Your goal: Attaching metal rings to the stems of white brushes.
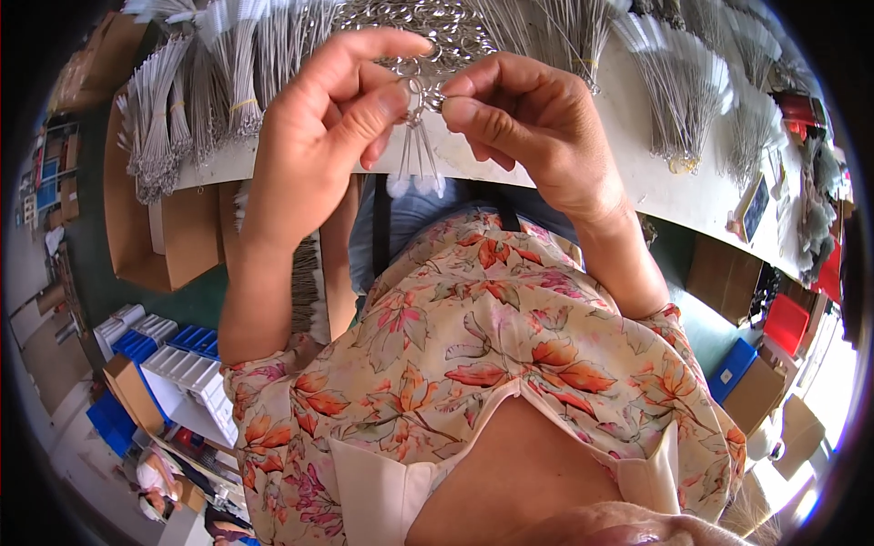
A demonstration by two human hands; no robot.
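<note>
Above the near edge of the table, both hands are raised close together. My left hand (pixel 319 123) pinches a small metal ring (pixel 416 86) between thumb and fingers, with the index finger stretched over the top. Several thin wire brushes (pixel 419 150) with white tips hang down from that ring. My right hand (pixel 537 118) is closed, thumb against index finger, on a shiny metal ring (pixel 435 94) at the same cluster. How the rings join there is too small to make out. Just beyond the hands lies a pile of loose shiny metal rings (pixel 423 20).
Bundles of wire brushes (pixel 241 68) line the white table (pixel 628 173) on the left, and more bundles (pixel 678 100) lie to the right. A cardboard box (pixel 146 246) stands below at left, near white and blue plastic bins (pixel 191 382). Another person (pixel 157 475) appears at lower left.
</note>
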